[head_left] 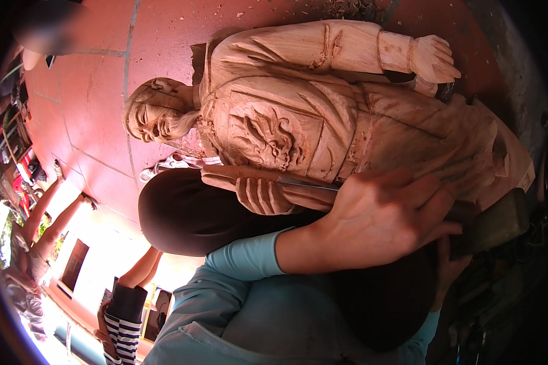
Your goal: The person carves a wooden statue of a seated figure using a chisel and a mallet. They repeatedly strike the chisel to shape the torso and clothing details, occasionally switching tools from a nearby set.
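Note:
A large carved wooden statue [341,109] of a bearded figure lies on its back, its head toward the left. My left hand [383,216] reaches across its lower side, fingers closed around a chisel [307,184]. The thin metal blade points left, beside the statue's carved hand [265,196]; its handle is mostly hidden in my grip. Lower right, my right hand [450,264] is partly covered by the left one and by shadow. It appears closed on a mallet with a blocky brownish-green head [493,225], close to the chisel's handle end.
My dark-covered knees [176,213] press near the statue's side. Red floor tiles [91,91] stretch left, with wood chips scattered at the top. Other people's legs [55,213] and a person in striped clothing [125,331] are at the left. Dark clutter lies at the right edge.

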Demonstrator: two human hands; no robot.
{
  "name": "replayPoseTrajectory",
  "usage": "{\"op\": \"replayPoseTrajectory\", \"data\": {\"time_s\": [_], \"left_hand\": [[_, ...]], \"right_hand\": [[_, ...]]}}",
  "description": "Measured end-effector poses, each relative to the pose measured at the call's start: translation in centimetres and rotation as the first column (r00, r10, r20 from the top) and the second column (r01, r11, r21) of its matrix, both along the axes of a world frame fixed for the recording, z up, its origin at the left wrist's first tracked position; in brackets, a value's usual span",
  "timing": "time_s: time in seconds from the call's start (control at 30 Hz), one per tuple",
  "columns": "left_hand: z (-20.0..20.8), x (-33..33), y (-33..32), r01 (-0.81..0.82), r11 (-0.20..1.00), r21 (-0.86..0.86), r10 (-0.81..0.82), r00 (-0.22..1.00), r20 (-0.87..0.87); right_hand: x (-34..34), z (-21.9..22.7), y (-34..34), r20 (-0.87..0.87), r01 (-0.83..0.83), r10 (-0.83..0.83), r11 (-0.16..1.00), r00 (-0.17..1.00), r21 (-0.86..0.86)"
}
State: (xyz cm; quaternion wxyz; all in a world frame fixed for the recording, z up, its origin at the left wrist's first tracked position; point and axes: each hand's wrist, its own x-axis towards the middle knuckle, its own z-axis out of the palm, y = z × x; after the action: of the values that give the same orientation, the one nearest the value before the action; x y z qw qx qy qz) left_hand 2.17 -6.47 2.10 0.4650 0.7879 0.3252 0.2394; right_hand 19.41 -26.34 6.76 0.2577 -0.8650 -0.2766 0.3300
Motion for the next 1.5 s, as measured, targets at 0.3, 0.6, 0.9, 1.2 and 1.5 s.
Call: {"op": "replayPoseTrajectory", "data": {"time_s": [0.3, 0.6, 0.9, 1.2, 1.5], "left_hand": [[-0.2, 0.2, -0.3, -0.068, 0.998, -0.007, 0.068, 0.998, 0.014], [-1.0, 0.2, -0.7, -0.013, 1.000, -0.015, 0.012, 0.997, -0.071], [-1.5, 0.2, -0.2, -0.010, 1.000, 0.022, 0.012, 0.994, -0.107], [-0.9, 0.8, -0.2, 0.007, 0.998, 0.056, -0.005, 0.999, -0.038], [-2.0, -0.1, 0.9, -0.072, 0.996, 0.052, 0.077, 0.991, -0.110]], "right_hand": [[-0.4, -0.5, 0.3, 0.083, 0.099, -0.091, 0.989, 0.992, -0.107], [-0.9, -0.6, 2.2, -0.053, 0.148, -0.161, 0.970, 0.985, -0.192], [-1.0, -1.3, 1.9, -0.093, 0.067, -0.085, 0.980, 0.992, -0.186], [-1.1, -1.3, 2.4, -0.057, 0.085, -0.094, 0.986, 0.994, -0.140], [-1.7, -0.9, 3.5, -0.031, 0.105, -0.112, 0.979, 0.993, -0.176]]}}
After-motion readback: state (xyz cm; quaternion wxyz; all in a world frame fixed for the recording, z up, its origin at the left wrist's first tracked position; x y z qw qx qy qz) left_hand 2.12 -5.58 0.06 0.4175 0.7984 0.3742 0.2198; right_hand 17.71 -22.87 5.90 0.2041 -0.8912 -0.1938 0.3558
